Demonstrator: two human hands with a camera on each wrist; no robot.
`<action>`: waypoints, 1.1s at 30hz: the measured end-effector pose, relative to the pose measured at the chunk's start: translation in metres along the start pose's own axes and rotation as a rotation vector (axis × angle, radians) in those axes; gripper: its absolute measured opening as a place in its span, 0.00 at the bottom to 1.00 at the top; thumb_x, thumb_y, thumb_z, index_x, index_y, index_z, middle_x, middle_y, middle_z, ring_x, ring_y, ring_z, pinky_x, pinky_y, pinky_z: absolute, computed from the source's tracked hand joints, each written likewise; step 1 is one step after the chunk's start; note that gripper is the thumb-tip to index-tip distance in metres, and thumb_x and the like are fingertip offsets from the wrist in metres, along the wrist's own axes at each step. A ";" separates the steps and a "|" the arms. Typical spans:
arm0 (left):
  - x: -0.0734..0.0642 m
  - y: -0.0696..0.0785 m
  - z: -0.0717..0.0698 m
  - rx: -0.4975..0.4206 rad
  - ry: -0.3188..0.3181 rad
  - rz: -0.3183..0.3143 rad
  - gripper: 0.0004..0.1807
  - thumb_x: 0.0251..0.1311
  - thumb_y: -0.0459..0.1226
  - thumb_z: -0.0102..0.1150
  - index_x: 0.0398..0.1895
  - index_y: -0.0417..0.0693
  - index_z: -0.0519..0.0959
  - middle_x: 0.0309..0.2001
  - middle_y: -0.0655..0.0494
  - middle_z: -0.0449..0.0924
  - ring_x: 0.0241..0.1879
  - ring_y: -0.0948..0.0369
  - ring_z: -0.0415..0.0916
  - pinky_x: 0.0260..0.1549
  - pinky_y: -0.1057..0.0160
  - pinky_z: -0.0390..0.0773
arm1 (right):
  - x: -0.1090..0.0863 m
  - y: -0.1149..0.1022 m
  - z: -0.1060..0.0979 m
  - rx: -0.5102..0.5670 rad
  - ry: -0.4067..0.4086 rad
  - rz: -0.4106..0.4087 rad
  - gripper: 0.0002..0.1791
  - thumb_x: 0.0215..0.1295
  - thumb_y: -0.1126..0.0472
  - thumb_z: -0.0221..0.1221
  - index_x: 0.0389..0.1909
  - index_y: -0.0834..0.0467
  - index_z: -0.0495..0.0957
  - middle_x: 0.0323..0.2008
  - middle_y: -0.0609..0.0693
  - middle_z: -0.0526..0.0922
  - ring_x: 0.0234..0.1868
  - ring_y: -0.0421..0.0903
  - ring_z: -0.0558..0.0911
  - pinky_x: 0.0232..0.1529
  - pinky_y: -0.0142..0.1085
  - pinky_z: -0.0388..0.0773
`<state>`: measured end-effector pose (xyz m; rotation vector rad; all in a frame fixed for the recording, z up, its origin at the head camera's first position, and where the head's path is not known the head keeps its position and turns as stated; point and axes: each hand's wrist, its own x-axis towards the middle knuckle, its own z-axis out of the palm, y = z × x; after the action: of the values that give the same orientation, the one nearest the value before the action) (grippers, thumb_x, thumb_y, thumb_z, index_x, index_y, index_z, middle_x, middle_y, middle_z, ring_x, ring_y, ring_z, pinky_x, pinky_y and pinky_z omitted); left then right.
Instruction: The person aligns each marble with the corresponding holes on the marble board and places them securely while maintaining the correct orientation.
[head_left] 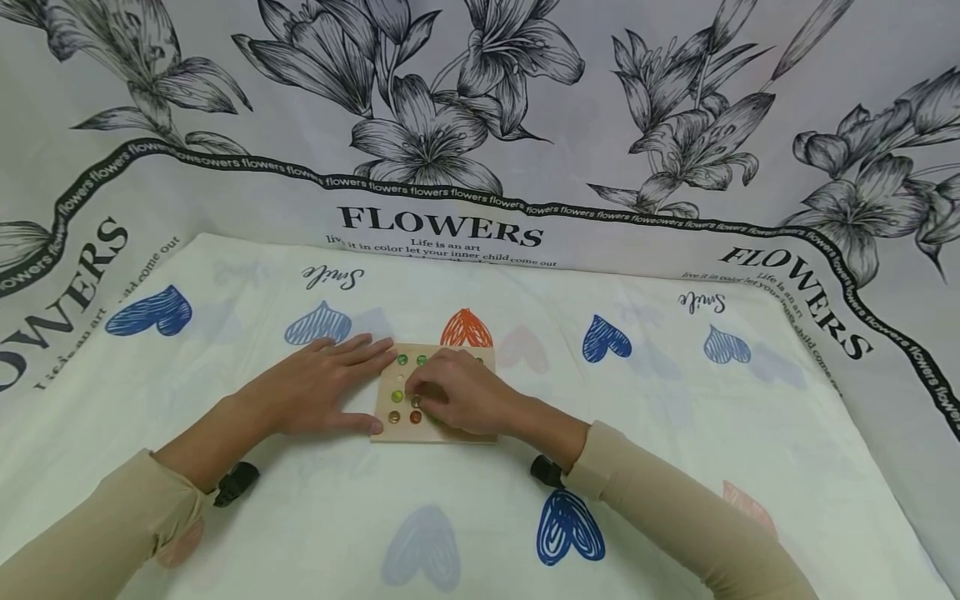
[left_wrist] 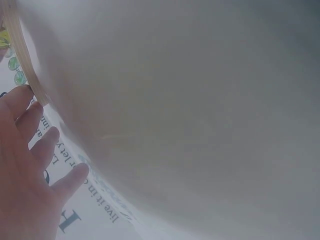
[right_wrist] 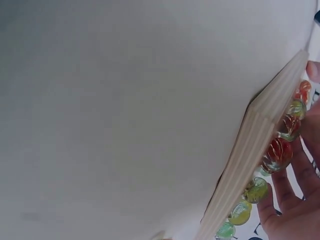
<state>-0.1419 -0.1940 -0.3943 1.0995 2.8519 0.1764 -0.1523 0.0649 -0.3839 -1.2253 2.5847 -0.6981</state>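
Observation:
A pale wooden board (head_left: 386, 434) lies flat on the cloth with several glass marbles set on it. Green marbles (head_left: 402, 360) show along its far side; amber and reddish ones (head_left: 416, 417) sit at its near left. My right hand (head_left: 468, 392) is over the board, its thumb and bent fingers pinching a small marble (head_left: 416, 402) near the left columns. In the right wrist view a fingertip meets a yellow-green marble (right_wrist: 256, 190). My left hand (head_left: 322, 387) rests spread at the board's left edge, thumb at the near corner. The right hand hides the board's middle and right.
A white cloth (head_left: 300, 517) printed with hearts covers the table. Behind it rises a fabric backdrop (head_left: 570, 150) with black flower drawings and lettering. Each wrist wears a small black camera, as on the left wrist (head_left: 237, 483).

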 end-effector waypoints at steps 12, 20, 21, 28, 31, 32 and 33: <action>0.000 0.000 0.000 0.003 0.005 0.001 0.53 0.56 0.76 0.45 0.77 0.53 0.60 0.77 0.56 0.57 0.74 0.47 0.57 0.62 0.35 0.65 | -0.001 0.003 -0.010 -0.017 0.015 0.050 0.14 0.67 0.60 0.63 0.52 0.52 0.84 0.48 0.41 0.84 0.55 0.39 0.77 0.63 0.34 0.69; 0.000 0.000 0.001 0.011 0.007 0.002 0.54 0.56 0.76 0.44 0.78 0.54 0.59 0.77 0.55 0.57 0.74 0.47 0.57 0.63 0.35 0.65 | -0.020 0.018 -0.033 0.126 0.089 0.146 0.13 0.66 0.64 0.64 0.51 0.56 0.82 0.47 0.46 0.85 0.50 0.43 0.80 0.57 0.39 0.76; 0.000 0.000 0.001 0.013 0.007 0.003 0.54 0.56 0.76 0.44 0.78 0.54 0.59 0.77 0.55 0.57 0.74 0.46 0.57 0.63 0.35 0.65 | -0.024 0.022 -0.035 0.144 0.105 0.144 0.13 0.66 0.64 0.63 0.51 0.57 0.82 0.47 0.47 0.85 0.50 0.44 0.80 0.57 0.41 0.76; 0.000 0.000 0.002 0.021 0.013 0.008 0.54 0.55 0.76 0.44 0.78 0.53 0.59 0.77 0.55 0.57 0.73 0.46 0.57 0.62 0.34 0.65 | -0.054 0.049 -0.045 0.197 0.198 0.087 0.12 0.65 0.69 0.63 0.48 0.60 0.83 0.43 0.50 0.86 0.43 0.41 0.82 0.48 0.42 0.80; 0.000 0.000 0.002 0.025 0.015 0.012 0.54 0.56 0.76 0.44 0.78 0.53 0.59 0.76 0.54 0.57 0.73 0.46 0.57 0.62 0.34 0.65 | -0.066 0.057 -0.048 0.224 0.188 0.123 0.11 0.65 0.69 0.63 0.47 0.59 0.83 0.42 0.48 0.86 0.42 0.40 0.81 0.46 0.42 0.80; 0.000 0.000 0.002 0.025 0.016 0.012 0.54 0.56 0.76 0.44 0.78 0.52 0.59 0.76 0.54 0.57 0.73 0.46 0.57 0.62 0.34 0.65 | -0.070 0.060 -0.049 0.235 0.179 0.138 0.11 0.65 0.68 0.63 0.47 0.59 0.83 0.42 0.48 0.86 0.42 0.40 0.81 0.46 0.41 0.80; 0.000 0.000 0.001 0.026 0.015 0.012 0.54 0.56 0.76 0.44 0.78 0.53 0.59 0.76 0.54 0.57 0.73 0.46 0.57 0.62 0.34 0.65 | -0.074 0.062 -0.049 0.246 0.168 0.152 0.11 0.65 0.68 0.64 0.47 0.59 0.84 0.42 0.48 0.86 0.42 0.40 0.81 0.46 0.41 0.80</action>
<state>-0.1418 -0.1938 -0.3957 1.1250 2.8692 0.1496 -0.1651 0.1715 -0.3735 -0.9215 2.5893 -1.0882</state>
